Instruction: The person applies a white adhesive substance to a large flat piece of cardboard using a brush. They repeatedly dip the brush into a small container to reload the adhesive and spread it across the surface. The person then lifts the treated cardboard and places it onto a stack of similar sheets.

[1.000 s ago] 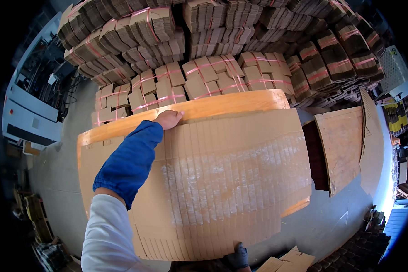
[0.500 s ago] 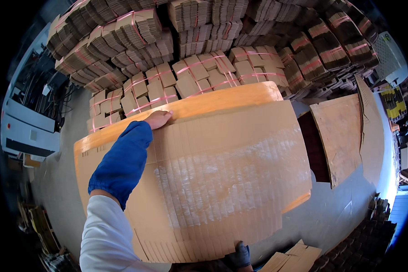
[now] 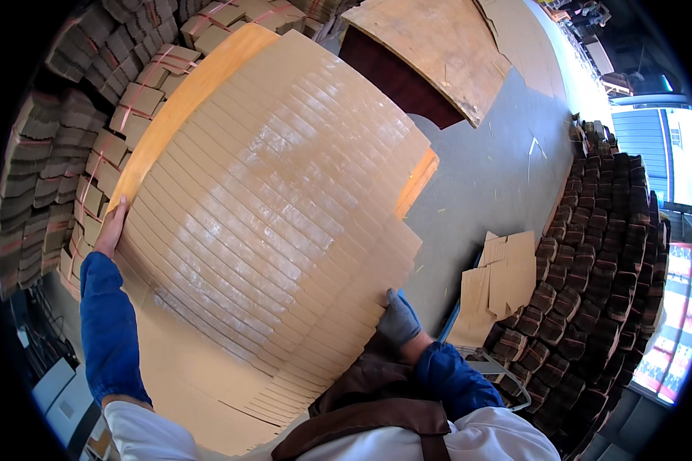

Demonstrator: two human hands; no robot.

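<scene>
Several brown cardboard sheets (image 3: 207,154) lie fanned in overlapping strips on an orange-brown wooden board (image 3: 200,81). Whitish, shiny streaks cover the middle of the strips. My bare left hand (image 3: 113,229), in a blue sleeve cover, grips the sheets at their far-left edge, its fingertips against the board's side. At the near right edge my right hand (image 3: 400,318), in a grey-blue glove, is closed on the sheets' rim; its thumb shows and its other fingers are mostly hidden. A smooth cardboard area (image 3: 177,361) lies nearest me on the left.
Strapped cardboard bundles (image 3: 138,104) stand behind the board. A wooden panel (image 3: 430,50) on a dark support is at the far right. Loose cardboard pieces (image 3: 507,276) sit at right, beside rows of dark stacked bundles (image 3: 577,292). Grey floor (image 3: 477,173) lies between.
My view has swung to the right, so the board and sheets appear turned. My right forearm has come into view. The fanned strips show more evenly across the sheets.
</scene>
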